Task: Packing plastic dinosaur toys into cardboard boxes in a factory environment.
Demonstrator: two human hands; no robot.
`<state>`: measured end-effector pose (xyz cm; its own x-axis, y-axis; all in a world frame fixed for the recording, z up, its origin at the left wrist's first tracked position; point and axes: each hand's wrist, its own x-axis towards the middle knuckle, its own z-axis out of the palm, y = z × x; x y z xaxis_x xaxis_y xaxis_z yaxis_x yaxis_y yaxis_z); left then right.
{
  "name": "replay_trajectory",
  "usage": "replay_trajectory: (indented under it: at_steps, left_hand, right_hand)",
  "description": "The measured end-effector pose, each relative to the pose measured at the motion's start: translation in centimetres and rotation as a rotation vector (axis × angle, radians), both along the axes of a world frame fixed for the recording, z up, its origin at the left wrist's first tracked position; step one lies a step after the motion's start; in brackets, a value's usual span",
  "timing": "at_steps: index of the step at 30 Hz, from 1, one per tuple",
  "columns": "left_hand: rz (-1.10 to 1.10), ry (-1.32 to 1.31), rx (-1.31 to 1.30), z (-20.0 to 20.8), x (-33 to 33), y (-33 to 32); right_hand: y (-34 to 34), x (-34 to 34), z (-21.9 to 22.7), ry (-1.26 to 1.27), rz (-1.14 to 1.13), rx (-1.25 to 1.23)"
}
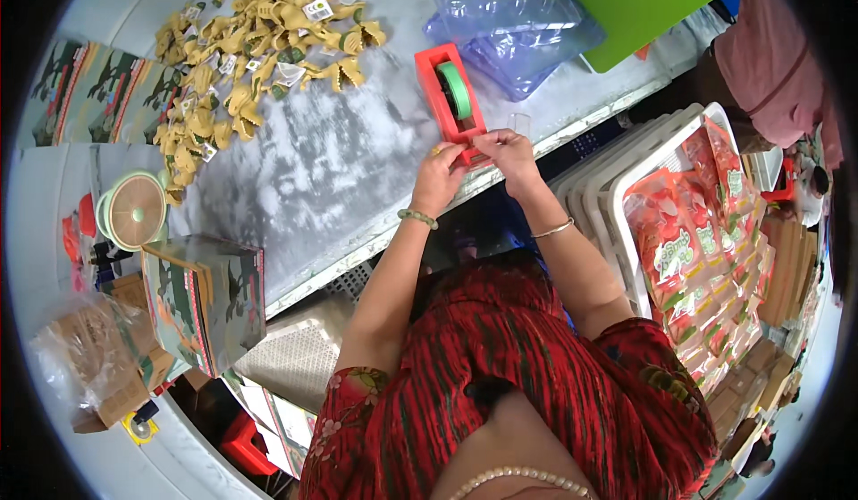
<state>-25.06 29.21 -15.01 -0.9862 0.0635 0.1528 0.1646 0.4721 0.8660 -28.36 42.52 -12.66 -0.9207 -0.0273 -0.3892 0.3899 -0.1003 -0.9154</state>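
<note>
A red tape dispenser (429, 71) with a green-cored roll (455, 90) stands near the table's front edge. My left hand (438, 178) is at the left of its near end, fingers bent and pinched together. At the right of that same end is my right hand (509, 159), thumb and fingertips pressed together. Both sets of fingertips nearly meet at the dispenser's front. Whatever they pinch is too small to make out. A little clear plastic piece (520, 125) shows just beyond my right fingers.
A heap of tan toy animals with tags (268, 44) covers the table's far left. Printed boxes (201, 299) and a round green fan (134, 211) are at left. Clear plastic trays (514, 17) lie beyond the dispenser. White crates (617, 198) with red packets (670, 232) stand at right.
</note>
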Motion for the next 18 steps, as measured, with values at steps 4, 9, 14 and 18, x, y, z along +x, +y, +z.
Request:
replay_trajectory:
  at_steps: [4, 9, 14, 18]
  left_hand:
    - [-0.001, 0.071, -0.064, -0.4, -0.1, 0.0]
    - [0.008, 0.036, -0.041, -0.8, -0.1, -0.1]
    - [-0.001, 0.072, -0.098, -0.5, -0.3, -0.2]
    - [0.004, 0.055, -0.069, -0.6, -0.2, -0.2]
  right_hand:
    - [0.0, 1.3, 1.1, -0.018, -0.025, -0.131]
    - [0.4, 4.9, 2.4, -0.135, -0.017, -0.123]
    - [0.8, 5.7, 1.7, -0.201, -0.015, -0.056]
    - [1.1, 5.8, 0.0, -0.235, -0.009, -0.036]
